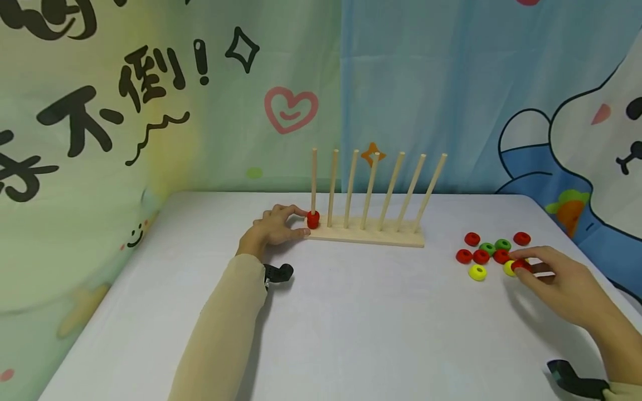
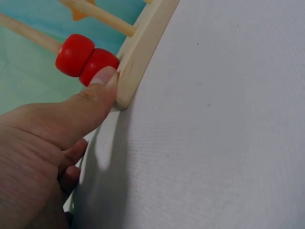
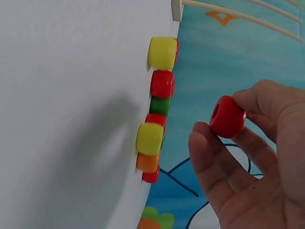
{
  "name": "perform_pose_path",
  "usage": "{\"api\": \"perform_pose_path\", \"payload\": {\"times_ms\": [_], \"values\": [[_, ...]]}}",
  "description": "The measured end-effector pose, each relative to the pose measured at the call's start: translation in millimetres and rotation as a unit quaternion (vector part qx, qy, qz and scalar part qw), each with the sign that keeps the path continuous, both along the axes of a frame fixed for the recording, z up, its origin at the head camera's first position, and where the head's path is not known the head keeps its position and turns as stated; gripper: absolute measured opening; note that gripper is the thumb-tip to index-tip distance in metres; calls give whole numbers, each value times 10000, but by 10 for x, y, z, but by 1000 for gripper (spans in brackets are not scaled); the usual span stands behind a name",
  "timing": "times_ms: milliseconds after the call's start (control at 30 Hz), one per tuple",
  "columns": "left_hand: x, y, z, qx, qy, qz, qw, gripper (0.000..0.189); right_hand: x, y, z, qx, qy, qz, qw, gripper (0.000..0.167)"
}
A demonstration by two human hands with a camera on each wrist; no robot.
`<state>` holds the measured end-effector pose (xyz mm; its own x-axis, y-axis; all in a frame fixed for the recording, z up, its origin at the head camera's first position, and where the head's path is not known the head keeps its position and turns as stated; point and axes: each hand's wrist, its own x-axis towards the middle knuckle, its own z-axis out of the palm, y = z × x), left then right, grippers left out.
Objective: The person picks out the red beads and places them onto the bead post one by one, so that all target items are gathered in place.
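Observation:
A wooden peg stand [image 1: 366, 236] with several upright pegs sits toward the back of the table. Two red beads [image 2: 75, 55] are stacked at the bottom of its leftmost peg. My left hand [image 1: 275, 225] grips the left end of the base, the thumb at the front corner beside the lower bead. At the right, my right hand [image 1: 564, 281] pinches a red bead [image 3: 228, 117] between thumb and fingers. That bead is raised off the table, with its hole facing sideways in the right wrist view.
Near the right hand lie loose beads: several red ones [image 1: 463, 256], green ones [image 1: 503, 244] and yellow ones [image 1: 477, 272]. An orange bead [image 3: 147, 162] shows among them in the right wrist view. Behind the white table [image 1: 351, 317] hangs a printed curtain [image 1: 411, 83].

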<state>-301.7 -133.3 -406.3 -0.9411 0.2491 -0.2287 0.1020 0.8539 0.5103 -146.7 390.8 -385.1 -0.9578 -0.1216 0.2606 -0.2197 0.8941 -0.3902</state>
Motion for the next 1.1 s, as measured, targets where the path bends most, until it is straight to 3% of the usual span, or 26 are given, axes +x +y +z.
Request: {"api": "perform_pose_path", "payload": {"times_ms": [267, 500, 633, 1100], "values": [[-13, -1, -3, 62, 14, -14, 10000, 54, -32, -123, 66, -115, 162, 47, 9998, 22], [-27, -4, -19, 7, 31, -65, 10000, 56, -59, -203, 114, -176, -24, -18, 9998, 37], [-29, -5, -35, -65, 72, -71, 9999, 56, -67, -253, 136, -335, 6, 183, 9993, 43], [-31, 5, -46, -81, 67, -58, 9999, 57, -146, -451, 199, -523, 279, 519, 9969, 40]]}}
